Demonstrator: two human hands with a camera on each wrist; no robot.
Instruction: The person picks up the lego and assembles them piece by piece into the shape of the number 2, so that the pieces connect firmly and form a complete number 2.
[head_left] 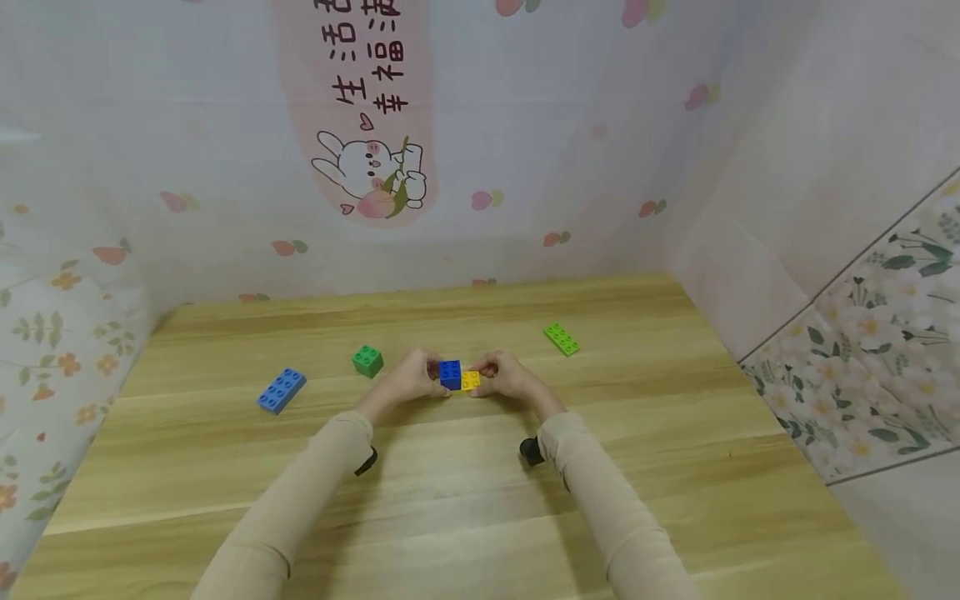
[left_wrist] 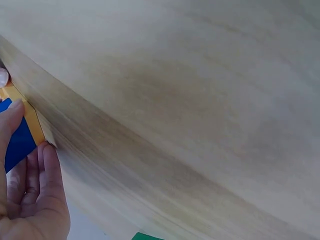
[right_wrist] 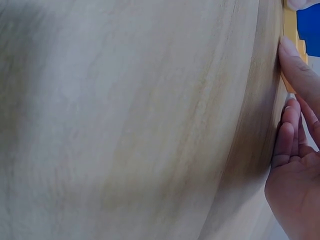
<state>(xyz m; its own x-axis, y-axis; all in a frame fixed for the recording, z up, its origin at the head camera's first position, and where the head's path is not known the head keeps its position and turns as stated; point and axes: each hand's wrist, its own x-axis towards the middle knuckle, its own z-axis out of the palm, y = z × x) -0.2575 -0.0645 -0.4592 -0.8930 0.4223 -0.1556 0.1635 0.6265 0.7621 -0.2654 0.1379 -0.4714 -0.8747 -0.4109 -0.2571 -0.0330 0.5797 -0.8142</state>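
Note:
Near the middle of the table, a dark blue building brick [head_left: 450, 375] sits on the left part of a flat yellow brick [head_left: 470, 381], whose studs show at the right. My left hand [head_left: 412, 377] grips the blue brick and the yellow brick's left end. In the left wrist view its thumb lies over both, with the fingertips at the yellow edge. From the other side my right hand [head_left: 510, 379] pinches the right end of the yellow brick. The right wrist view has that thumb along the yellow side [right_wrist: 290, 22]; the bricks are partly cut off there.
Left of the hands lie a green square brick [head_left: 367, 361] and a longer light blue brick [head_left: 282, 391]. A flat lime green brick [head_left: 562, 338] lies behind and right of the right hand. The wooden table [head_left: 465, 517] meets a patterned wall covering [head_left: 510, 167] at the back.

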